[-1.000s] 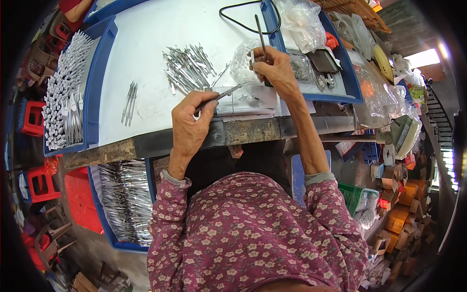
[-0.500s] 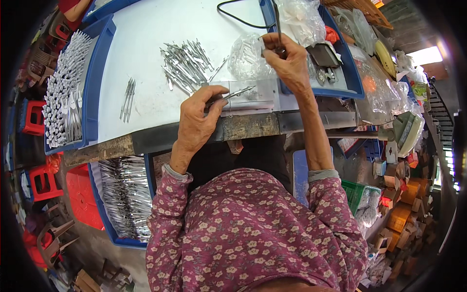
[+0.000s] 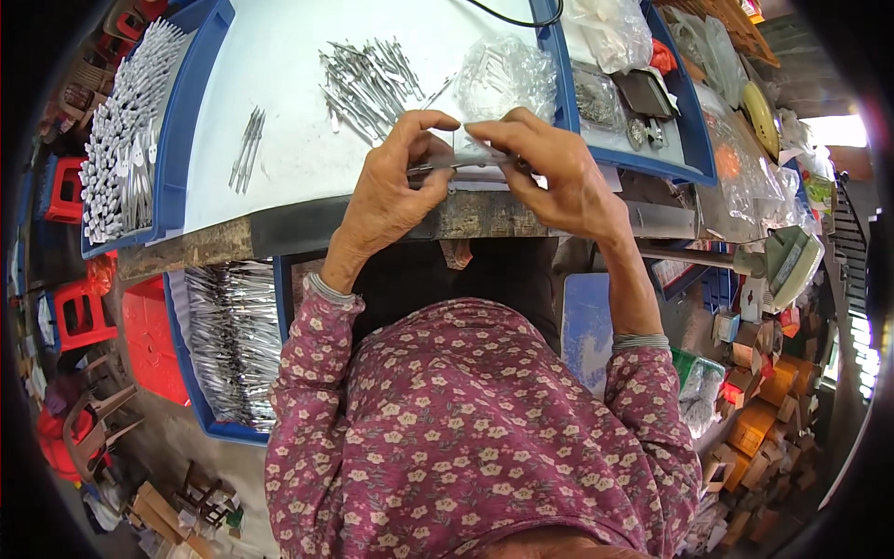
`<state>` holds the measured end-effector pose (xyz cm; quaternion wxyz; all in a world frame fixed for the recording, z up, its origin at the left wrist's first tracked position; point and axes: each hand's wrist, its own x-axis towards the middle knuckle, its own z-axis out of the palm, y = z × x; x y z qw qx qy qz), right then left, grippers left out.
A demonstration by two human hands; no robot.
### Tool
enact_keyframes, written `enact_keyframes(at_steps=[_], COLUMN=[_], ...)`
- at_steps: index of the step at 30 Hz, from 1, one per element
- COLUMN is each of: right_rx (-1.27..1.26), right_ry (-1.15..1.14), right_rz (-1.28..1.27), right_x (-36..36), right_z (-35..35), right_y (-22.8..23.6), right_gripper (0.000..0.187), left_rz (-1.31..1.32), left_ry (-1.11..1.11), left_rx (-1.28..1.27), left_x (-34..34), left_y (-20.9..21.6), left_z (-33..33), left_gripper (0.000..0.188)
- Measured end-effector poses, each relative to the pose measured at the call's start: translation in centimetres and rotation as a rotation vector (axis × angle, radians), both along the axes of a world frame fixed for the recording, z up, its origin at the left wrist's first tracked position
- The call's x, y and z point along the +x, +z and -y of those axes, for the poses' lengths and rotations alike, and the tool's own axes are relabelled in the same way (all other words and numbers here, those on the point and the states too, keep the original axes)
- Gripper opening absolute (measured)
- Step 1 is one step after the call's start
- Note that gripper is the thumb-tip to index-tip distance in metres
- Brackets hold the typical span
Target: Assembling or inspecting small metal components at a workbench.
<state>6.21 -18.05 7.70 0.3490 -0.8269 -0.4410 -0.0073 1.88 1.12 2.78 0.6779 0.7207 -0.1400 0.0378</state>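
Observation:
My left hand (image 3: pixel 396 186) pinches a slim silver metal piece (image 3: pixel 425 170) between thumb and fingers, just above the table's front edge. Facing it, my right hand (image 3: pixel 563 177) is closed, its fingertips meeting the same work from the other side. What lies inside the right hand's grip is mostly hidden by the fingers. Beyond my hands lies a loose pile of slim silver metal pieces (image 3: pixel 372 88). A few similar pieces lie side by side (image 3: pixel 247 152) farther left. A clear plastic bag (image 3: pixel 507 79) with pale contents rests behind my right hand.
At left stands a blue tray (image 3: pixel 169 200) packed with upright silver pieces. Another blue-edged bin (image 3: pixel 200 410) of metal pieces sits below the table. A blue tray (image 3: pixel 694 140) at right holds bags and small metal parts. A black cord (image 3: pixel 507 17) curves across the back.
My right hand has come down and toward my left hand, away from the dark rod-like thing at the back. Both hands now meet at the metal piece. The view has shifted slightly.

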Motion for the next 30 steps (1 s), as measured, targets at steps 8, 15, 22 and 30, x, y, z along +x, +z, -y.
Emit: enact_keyframes(at_steps=[8,15,22,30], right_rx=[-0.067,-0.073,-0.097,-0.151], right_ry=[0.07,0.07,0.07,0.079], right_rz=[0.353,0.451,0.444,0.342], right_x=[-1.4,-1.7,-1.9,-1.5], right_z=[-0.6,-0.6,-0.2,0.7], right_y=[0.3,0.5,0.5,0.5], right_gripper=[0.033,0.028,0.028,0.027], left_rz=[0.07,0.178,0.235,0.187], left_ry=[-0.077,-0.112,-0.134,-0.161], left_rx=[0.044,0.084,0.092,0.123], left_x=[0.0,-0.1,-0.1,0.0], left_y=[0.5,1.2,1.2,0.9], left_z=[0.1,0.4,0.8,0.8], left_gripper=[0.046,0.048,0.05,0.051])
